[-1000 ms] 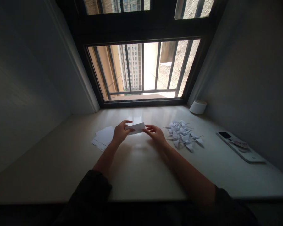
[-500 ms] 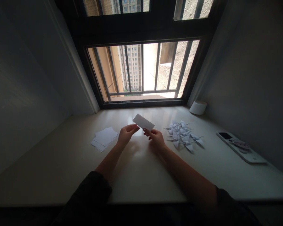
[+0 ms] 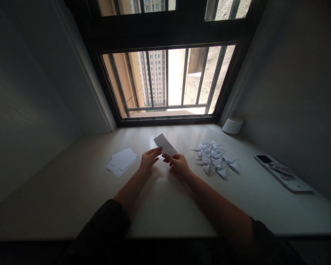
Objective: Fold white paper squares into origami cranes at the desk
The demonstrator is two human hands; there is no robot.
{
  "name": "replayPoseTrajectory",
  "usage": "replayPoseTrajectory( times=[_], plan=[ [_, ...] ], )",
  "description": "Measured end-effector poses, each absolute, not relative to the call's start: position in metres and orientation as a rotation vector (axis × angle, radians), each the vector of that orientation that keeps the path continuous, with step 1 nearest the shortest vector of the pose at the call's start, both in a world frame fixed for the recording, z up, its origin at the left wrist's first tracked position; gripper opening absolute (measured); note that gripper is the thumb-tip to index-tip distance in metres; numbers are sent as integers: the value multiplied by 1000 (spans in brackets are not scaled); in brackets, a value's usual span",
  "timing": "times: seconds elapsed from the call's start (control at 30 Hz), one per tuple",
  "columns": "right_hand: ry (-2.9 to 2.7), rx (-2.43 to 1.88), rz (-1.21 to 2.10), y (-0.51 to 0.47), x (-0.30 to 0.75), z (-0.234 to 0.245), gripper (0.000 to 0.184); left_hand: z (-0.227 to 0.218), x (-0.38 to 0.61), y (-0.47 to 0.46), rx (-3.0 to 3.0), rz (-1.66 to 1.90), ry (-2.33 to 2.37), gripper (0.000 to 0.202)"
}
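Note:
A folded rectangle of white paper (image 3: 165, 143) is held up above the sill, tilted with its left end higher. My left hand (image 3: 150, 157) pinches its lower left edge between thumb and fingers. On the lower right edge, my right hand (image 3: 178, 162) grips the same paper, its thumb close to the left fingertips. Left of my hands lies a small stack of white paper sheets (image 3: 123, 160). To the right sits a cluster of several white folded paper cranes (image 3: 213, 156).
A phone (image 3: 281, 175) with a ring-like attachment lies on the white sill (image 3: 165, 206) at the right. Near the window's right corner stands a white round object (image 3: 232, 126). The dark-framed window (image 3: 165, 121) closes off the back, with walls at both sides.
My right hand has slid left along the paper's lower edge, closer to my left hand. The paper has tilted a little more steeply.

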State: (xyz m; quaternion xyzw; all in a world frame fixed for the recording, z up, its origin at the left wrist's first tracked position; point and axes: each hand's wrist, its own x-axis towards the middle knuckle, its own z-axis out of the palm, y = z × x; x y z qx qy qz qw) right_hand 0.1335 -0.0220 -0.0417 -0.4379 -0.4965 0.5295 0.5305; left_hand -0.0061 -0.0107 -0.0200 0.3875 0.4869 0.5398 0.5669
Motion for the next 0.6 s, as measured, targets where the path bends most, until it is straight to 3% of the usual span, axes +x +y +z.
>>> replayPoseTrajectory(
  times=[0.6],
  plan=[
    [-1197,-993,1335,-27,130,-38,27,-13,-17,-4,772,1487,1206,36]
  ],
)
